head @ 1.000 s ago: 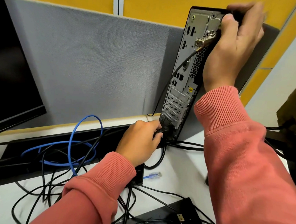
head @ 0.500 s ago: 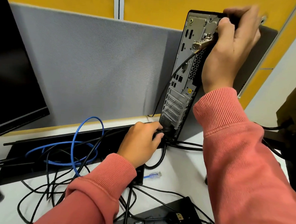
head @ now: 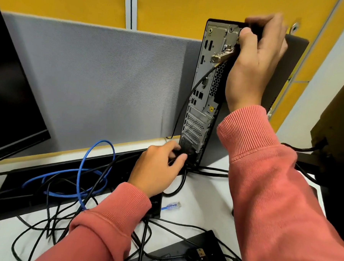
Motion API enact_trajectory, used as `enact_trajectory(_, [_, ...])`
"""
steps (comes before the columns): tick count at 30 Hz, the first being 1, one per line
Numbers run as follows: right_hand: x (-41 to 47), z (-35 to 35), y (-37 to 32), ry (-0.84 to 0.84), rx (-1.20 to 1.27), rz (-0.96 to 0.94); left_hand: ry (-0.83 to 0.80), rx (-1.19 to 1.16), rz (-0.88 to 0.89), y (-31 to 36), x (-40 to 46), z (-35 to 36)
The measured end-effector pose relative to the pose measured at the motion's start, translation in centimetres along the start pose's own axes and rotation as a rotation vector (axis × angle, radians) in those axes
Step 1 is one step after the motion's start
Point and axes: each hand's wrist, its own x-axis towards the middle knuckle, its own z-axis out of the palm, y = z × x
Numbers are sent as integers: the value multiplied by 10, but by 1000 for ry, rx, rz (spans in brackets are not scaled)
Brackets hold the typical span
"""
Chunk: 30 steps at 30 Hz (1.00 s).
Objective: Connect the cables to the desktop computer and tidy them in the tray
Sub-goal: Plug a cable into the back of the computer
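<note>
— Where was the computer just then?

— The computer (head: 204, 88) stood upright at about one o'clock from me, its back panel of ports and grilles turned my way, against the grey divider (head: 102, 82). My right hand (head: 254, 62) was up at its top corner, fingers curled over the top edge and thumb pressed on the back panel, gripping the case. A metal lock (head: 221, 57) stuck out of the panel just beside my thumb, with a thin black lock cable (head: 191, 95) hanging down from it toward the desk.

— And your left hand?

— My left hand (head: 157, 169) was low, at twelve o'clock, at the foot of the computer. Its fingers were curled round a black plug (head: 183, 152) held against the bottom of the back panel. I couldn't tell whether the plug was fully seated.

— What about the tray?

— The black tray (head: 12, 199) lay along the back of the white desk (head: 199, 207), from about ten to twelve o'clock. A blue cable (head: 81, 173) looped up out of it, tangled with several black cables (head: 49, 219) that spilled over the tray's front edge onto the desk at nine o'clock. The blue cable's clear plug end (head: 173, 206) lay loose on the desk, just right of my left sleeve.

— Anything else near you?

— A dark monitor (head: 11, 94) stood at ten o'clock, and a black keyboard (head: 182, 260) sat at six o'clock with cables running across it.
</note>
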Motion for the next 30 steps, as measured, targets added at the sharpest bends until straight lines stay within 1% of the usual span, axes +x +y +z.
enact_trajectory(2, [0,0,2,7,-12,-19,-22,-32,-60,-5,1,-4])
enact_trajectory(5, [-1,0,4,2,-26,-31,-93,-66,-63,-6,-1,-6])
enact_trajectory(17, [1,8,-1,47,-34,-21,-62,-52,-51,0,3,-4])
enact_trajectory(22, [2,10,-2,52,-41,-17,-40,27,-16,7,-1,0])
enact_trajectory(27, [1,10,-3,60,-49,-7,-20,101,-20,13,-2,-1])
enact_trajectory(30, [0,12,-4,65,-58,-1,-41,239,-1,19,1,-3])
